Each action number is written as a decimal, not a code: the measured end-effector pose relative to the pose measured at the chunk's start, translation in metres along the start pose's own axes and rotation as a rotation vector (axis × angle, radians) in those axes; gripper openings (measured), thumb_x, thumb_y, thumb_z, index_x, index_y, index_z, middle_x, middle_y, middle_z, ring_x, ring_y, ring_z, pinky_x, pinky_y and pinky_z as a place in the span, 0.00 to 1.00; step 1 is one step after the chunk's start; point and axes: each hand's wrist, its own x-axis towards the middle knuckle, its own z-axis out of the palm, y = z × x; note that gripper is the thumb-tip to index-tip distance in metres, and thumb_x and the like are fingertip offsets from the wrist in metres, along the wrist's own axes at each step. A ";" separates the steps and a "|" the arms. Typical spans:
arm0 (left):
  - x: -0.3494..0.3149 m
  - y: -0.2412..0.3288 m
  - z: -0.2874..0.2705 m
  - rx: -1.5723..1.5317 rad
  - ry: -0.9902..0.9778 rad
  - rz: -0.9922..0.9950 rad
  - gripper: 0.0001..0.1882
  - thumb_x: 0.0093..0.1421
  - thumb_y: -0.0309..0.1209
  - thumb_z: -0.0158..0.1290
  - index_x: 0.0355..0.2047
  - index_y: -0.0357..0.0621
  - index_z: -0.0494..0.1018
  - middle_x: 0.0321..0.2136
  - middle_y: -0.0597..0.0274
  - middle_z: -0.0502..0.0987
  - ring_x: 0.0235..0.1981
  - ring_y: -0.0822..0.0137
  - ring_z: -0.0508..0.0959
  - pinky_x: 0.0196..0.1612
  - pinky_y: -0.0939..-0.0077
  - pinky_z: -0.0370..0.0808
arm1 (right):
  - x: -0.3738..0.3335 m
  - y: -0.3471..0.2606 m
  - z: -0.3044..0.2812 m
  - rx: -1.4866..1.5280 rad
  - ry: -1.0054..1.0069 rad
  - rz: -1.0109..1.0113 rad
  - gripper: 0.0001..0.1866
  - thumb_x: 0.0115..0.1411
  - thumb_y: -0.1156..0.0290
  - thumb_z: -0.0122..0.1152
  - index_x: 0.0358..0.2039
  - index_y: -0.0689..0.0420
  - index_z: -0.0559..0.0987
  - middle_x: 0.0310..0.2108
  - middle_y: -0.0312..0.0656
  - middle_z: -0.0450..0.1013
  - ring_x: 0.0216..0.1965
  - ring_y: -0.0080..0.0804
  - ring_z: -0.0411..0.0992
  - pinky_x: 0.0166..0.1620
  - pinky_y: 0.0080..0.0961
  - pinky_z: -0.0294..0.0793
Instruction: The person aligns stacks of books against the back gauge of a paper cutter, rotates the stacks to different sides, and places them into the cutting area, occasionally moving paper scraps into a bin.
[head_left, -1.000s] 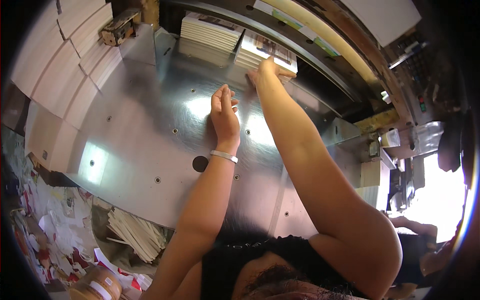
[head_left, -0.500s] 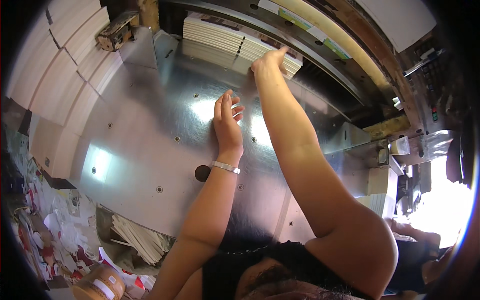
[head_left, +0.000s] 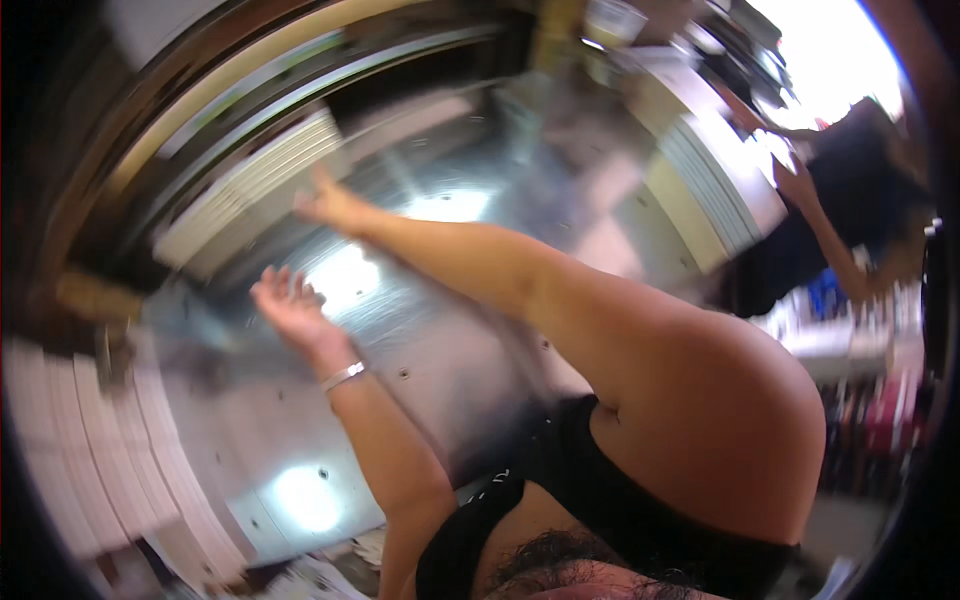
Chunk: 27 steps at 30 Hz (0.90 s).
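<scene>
Lit streaks and bolt holes mark the metal table [head_left: 400, 340] below my hands. At its far side lies a long stack of pale paper sheets or booklets [head_left: 250, 190], smeared by motion. My right hand [head_left: 335, 205] reaches to the near right end of this stack, thumb and fingers apart; whether it touches the stack is unclear. Nothing shows in its grasp. Closer to me, my left hand [head_left: 295, 308] hovers over the metal, palm turned up and fingers spread, holding nothing. A silver band [head_left: 344, 376] circles the left wrist.
Tall paper stacks [head_left: 95, 450] line the table's left side. More stacked paper [head_left: 705, 190] stands at the right, beside another person in dark clothing [head_left: 830, 190] whose hands are near it. A machine beam [head_left: 200, 95] runs along the far side.
The whole view has swung to the right and blurred, bringing the co-worker further in. My left hand's fingers have spread wider. My right hand still reaches toward the far stack.
</scene>
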 end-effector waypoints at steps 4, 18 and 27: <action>-0.006 0.015 -0.025 0.121 -0.005 0.026 0.34 0.66 0.57 0.45 0.60 0.43 0.65 0.51 0.62 0.71 0.45 0.68 0.71 0.51 0.71 0.66 | -0.186 -0.022 -0.031 -0.492 -0.398 -0.191 0.50 0.56 0.43 0.64 0.71 0.56 0.55 0.72 0.52 0.49 0.73 0.53 0.41 0.72 0.42 0.44; -0.096 -0.055 0.053 0.692 -0.571 0.051 0.28 0.68 0.44 0.46 0.62 0.37 0.64 0.57 0.53 0.69 0.54 0.60 0.71 0.54 0.67 0.71 | -0.532 -0.013 -0.232 -0.368 1.234 -0.048 0.28 0.51 0.70 0.72 0.53 0.59 0.73 0.46 0.45 0.74 0.40 0.30 0.74 0.40 0.27 0.74; -0.298 -0.144 0.165 0.710 -1.688 -0.471 0.44 0.64 0.34 0.57 0.72 0.41 0.43 0.65 0.37 0.61 0.66 0.55 0.63 0.62 0.64 0.66 | -0.539 -0.010 -0.340 -0.633 1.170 0.080 0.60 0.37 0.54 0.82 0.68 0.56 0.59 0.69 0.56 0.51 0.70 0.52 0.51 0.68 0.45 0.56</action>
